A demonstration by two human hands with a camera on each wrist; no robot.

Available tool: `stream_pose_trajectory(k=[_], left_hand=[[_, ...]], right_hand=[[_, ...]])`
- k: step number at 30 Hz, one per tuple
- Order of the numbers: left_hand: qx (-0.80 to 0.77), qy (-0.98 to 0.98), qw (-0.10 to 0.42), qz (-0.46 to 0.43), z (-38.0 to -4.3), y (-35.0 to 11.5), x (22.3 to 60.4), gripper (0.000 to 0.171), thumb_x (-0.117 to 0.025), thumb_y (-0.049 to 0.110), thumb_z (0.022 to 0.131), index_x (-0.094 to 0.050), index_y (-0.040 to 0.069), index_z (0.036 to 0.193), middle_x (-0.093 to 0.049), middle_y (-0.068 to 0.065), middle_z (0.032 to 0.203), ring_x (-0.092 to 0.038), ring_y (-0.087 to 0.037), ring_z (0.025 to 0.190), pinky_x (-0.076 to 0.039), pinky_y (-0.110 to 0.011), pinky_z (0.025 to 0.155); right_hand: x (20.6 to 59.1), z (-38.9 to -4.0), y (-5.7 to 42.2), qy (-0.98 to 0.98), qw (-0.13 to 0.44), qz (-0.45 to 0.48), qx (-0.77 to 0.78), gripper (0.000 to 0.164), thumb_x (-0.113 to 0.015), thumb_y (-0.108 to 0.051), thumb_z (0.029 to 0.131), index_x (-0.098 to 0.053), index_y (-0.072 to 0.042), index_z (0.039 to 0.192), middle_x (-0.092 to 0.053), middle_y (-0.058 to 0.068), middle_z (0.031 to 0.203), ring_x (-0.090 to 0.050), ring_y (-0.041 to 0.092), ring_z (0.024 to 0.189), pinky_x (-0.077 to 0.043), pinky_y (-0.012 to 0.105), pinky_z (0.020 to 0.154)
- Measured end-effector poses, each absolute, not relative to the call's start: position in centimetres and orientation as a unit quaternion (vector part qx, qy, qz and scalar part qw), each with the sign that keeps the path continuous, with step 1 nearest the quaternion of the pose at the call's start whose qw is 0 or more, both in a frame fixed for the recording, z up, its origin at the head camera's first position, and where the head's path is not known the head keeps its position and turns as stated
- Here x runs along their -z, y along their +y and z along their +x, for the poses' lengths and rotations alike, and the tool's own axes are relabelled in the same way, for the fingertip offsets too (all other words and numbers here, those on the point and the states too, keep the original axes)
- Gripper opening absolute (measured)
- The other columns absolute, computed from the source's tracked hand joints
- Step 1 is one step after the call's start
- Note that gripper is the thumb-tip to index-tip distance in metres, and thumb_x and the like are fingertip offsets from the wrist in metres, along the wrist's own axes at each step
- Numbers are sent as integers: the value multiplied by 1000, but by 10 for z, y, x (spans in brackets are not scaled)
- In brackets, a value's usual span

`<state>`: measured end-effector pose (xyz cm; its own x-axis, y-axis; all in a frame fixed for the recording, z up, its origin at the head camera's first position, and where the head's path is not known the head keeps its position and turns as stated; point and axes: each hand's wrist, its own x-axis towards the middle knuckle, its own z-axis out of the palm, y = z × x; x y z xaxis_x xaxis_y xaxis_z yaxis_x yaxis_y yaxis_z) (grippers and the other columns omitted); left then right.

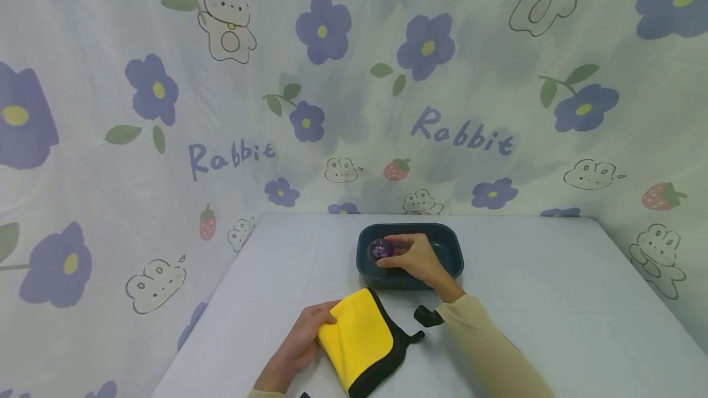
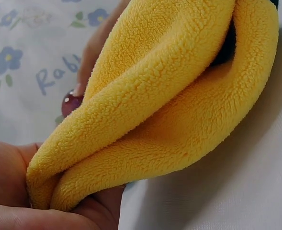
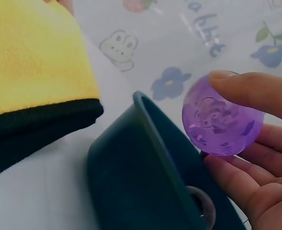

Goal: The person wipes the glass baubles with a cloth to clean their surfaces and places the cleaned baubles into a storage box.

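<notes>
My right hand (image 1: 417, 258) pinches a clear purple ball (image 3: 222, 117) between thumb and fingers, over the left part of a dark teal basin (image 1: 450, 249). In the right wrist view, the ball is just above the basin's rim, and part of another round, shiny thing (image 3: 205, 208) shows inside. Nearer the table's front, my left hand (image 1: 303, 335) grips the left edge of a folded yellow cloth (image 1: 359, 336) with black trim and a small black loop. Plush folds of the cloth fill most of the left wrist view, held between thumb and fingers.
A dark, curved object (image 1: 427, 316) lies beside the right sleeve, partly covered by it. The white table (image 1: 564, 300) meets a curtain (image 1: 354, 109) with flowers and rabbits at the back and sides. A small dark tip (image 1: 305, 395) shows at the bottom edge.
</notes>
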<state>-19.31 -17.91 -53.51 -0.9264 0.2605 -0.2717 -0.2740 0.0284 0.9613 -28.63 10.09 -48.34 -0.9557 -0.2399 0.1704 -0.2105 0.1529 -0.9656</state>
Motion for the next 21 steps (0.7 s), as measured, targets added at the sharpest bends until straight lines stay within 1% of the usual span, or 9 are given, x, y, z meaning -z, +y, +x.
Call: stream_pose_trajectory(k=[4,8,14,21], left_hand=[[-694,694,190,-7,-193,-179,536,57,-53,13,94,-49,-10,147,-57,-22,149,-65,-16,109,-57,-28,97],[-691,697,189,-14,-192,-178,536,58,-54,12,93,-50,-9,147,-58,-22,147,-65,-17,108,-57,-29,97],[-694,694,190,-13,-192,-178,537,57,-53,12,93,-50,-9,147,-60,-21,146,-65,-17,108,-57,-29,96],[-692,697,189,-11,-192,-177,537,56,-53,12,94,-51,-9,146,-60,-20,146,-65,-16,108,-57,-28,96]], right_hand=[[490,-290,97,756,30,-145,637,61,-91,-13,75,-69,-2,131,-74,20,125,-76,27,107,-62,36,86],[494,-292,94,762,35,-143,630,60,-92,-12,74,-70,-1,129,-74,20,122,-76,26,104,-62,38,87],[498,-295,91,799,17,-135,585,58,-94,-19,72,-73,-5,125,-75,15,120,-74,22,99,-62,40,91],[499,-298,86,834,-12,-155,529,58,-95,-23,70,-75,-6,121,-76,11,115,-67,19,92,-62,38,86]])
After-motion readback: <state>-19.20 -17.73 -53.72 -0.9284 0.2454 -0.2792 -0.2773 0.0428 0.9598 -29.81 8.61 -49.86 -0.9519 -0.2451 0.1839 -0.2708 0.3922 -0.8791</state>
